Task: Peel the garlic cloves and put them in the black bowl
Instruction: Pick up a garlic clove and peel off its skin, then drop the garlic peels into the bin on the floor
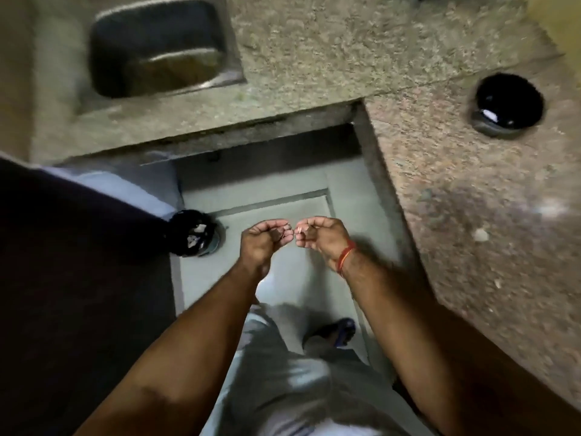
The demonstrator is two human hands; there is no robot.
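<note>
Head view, hands: the left hand (265, 239) and the right hand (320, 237) are raised palm-up over the floor, fingertips almost meeting, fingers curled in.
Head view, left hand: curled round something small and dark at its fingertips; the blur keeps me from saying whether that is skin or clove.
Head view, right hand: pinches a small pale-pink piece, probably the garlic clove (299, 229), between thumb and fingertips.
Head view, clove heading: too small and blurred to give its long axis or which way its tip points.
Head view, black bowl (507, 103): stands on the speckled counter (440, 190) at far right, well apart from the hands; its inside looks glossy and dark, and I see no cloves in it, though the blur leaves that uncertain.
Head view, bin (195, 232): a dark round container on the floor, just left of the left hand, with pale scraps in it that look like peel.
Head view, sink (157, 48): steel basin set in the counter, far left.
Progress: judged from this, peeling is under way on one clove. Nothing shows as delivered, so the carry to the bowl is still to do.
</note>
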